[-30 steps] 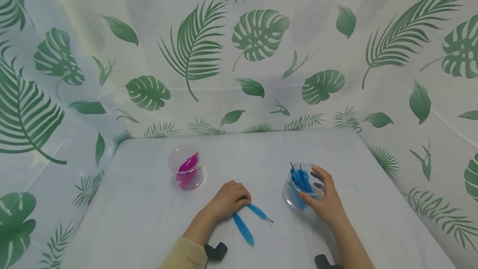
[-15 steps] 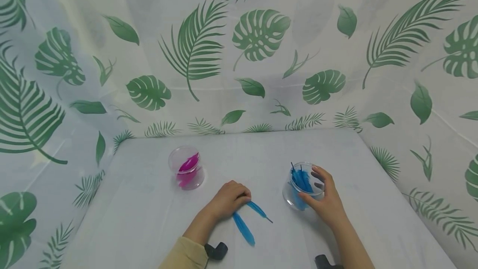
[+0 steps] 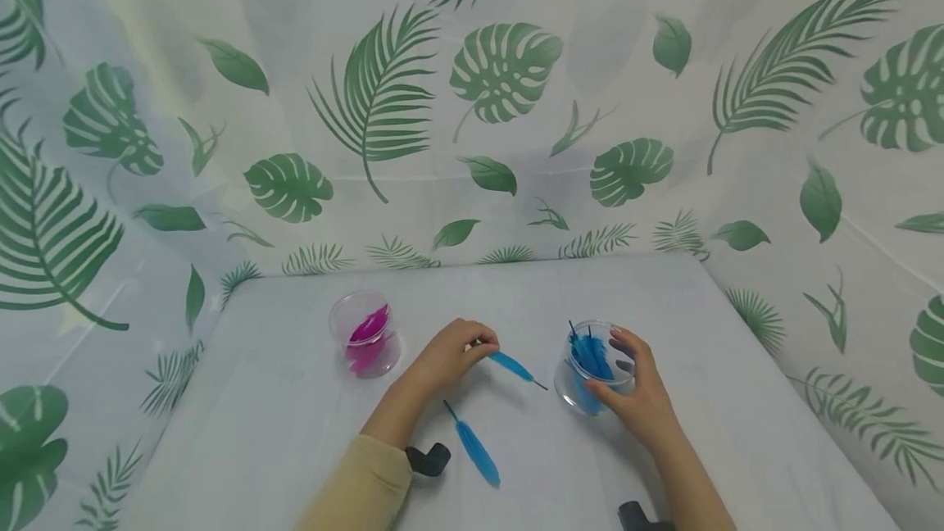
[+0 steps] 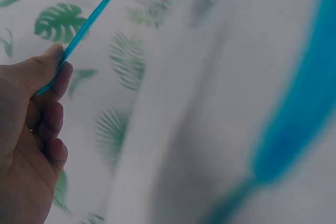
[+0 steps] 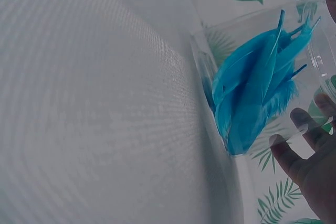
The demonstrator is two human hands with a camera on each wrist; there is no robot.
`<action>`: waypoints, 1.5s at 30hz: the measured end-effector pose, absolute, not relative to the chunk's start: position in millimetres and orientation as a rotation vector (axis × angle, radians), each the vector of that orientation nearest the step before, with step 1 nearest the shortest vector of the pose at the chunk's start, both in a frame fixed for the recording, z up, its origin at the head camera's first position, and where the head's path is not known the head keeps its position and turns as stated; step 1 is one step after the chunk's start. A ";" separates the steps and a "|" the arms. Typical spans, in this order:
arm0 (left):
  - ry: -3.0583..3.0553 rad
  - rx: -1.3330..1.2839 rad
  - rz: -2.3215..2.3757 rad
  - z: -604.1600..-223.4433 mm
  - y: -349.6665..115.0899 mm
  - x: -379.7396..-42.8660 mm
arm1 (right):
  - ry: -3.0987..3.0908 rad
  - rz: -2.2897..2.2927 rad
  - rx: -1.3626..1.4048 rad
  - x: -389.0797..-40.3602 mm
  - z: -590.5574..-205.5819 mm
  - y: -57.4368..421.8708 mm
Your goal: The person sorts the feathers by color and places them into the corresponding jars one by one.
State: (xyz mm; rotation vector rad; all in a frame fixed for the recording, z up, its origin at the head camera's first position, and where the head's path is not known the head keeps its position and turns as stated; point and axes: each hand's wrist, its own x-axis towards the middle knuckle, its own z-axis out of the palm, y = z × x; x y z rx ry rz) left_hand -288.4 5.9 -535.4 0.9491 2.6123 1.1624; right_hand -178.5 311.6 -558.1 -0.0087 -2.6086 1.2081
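Note:
My left hand (image 3: 457, 357) pinches a blue feather (image 3: 512, 365) between thumb and fingers, its dark quill tip aimed right toward a clear plastic cup (image 3: 566, 390). In the left wrist view, thumb and forefinger grip one end of this thin feather (image 4: 89, 22). Several blue feathers (image 5: 257, 87) stand inside the cup, quills upward. My right hand (image 3: 643, 400) holds that cup from its right side, thumb in front and fingers around the far side. Below my left hand, another blue feather (image 3: 476, 452) lies on the white table (image 3: 280, 433).
A second clear cup (image 3: 338, 319) with magenta feathers (image 3: 369, 338) inside stands at the left of the table. Leaf-patterned cloth (image 3: 413, 211) surrounds the table's back and sides. Dark wrist-mounted pieces (image 3: 429, 460) sit by both forearms.
My left hand has lifted off the table and moved up and away with one feather, leaving the other lying there. The right hand and its cup have stayed nearly still.

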 end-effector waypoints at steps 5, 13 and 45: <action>2.592 1.127 1.170 -498.1 34.9 -299.1 | -2.602 1.181 -0.005 -178.9 -559.8 314.1; 2.652 1.264 1.025 -476.3 85.1 -301.8 | -2.566 1.197 0.046 -179.0 -561.0 314.5; 2.567 0.995 1.262 -510.7 119.1 -286.5 | -2.552 1.173 0.056 -179.8 -558.1 312.1</action>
